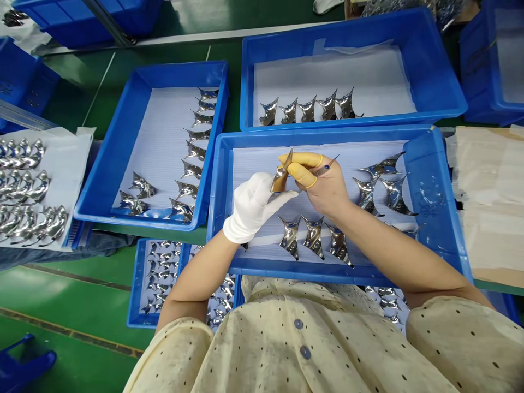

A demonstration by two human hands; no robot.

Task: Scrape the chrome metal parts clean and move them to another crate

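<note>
My left hand [254, 204], in a white glove, is closed on a shiny curved metal part [280, 177] with a pointed tip, held upright over the near blue tray [335, 268]. My right hand [323, 183] wears yellow finger covers on the thumb and forefinger, which meet the part's right side. A slim pen-like tool [326, 167] lies in the right hand's grip, its thin end pointing up and right. Whether its other end touches the part is hidden by the fingers. Below the hands, three similar metal parts [314, 238] lie in a row on the tray's white liner.
More metal parts [395, 194] lie at the near tray's right side. Behind stands another blue tray [352, 120] with a row of parts; a third tray [139, 218] is at the left. Parts stand on a white sheet [77, 158] far left. Cardboard sheets [489, 202] lie right.
</note>
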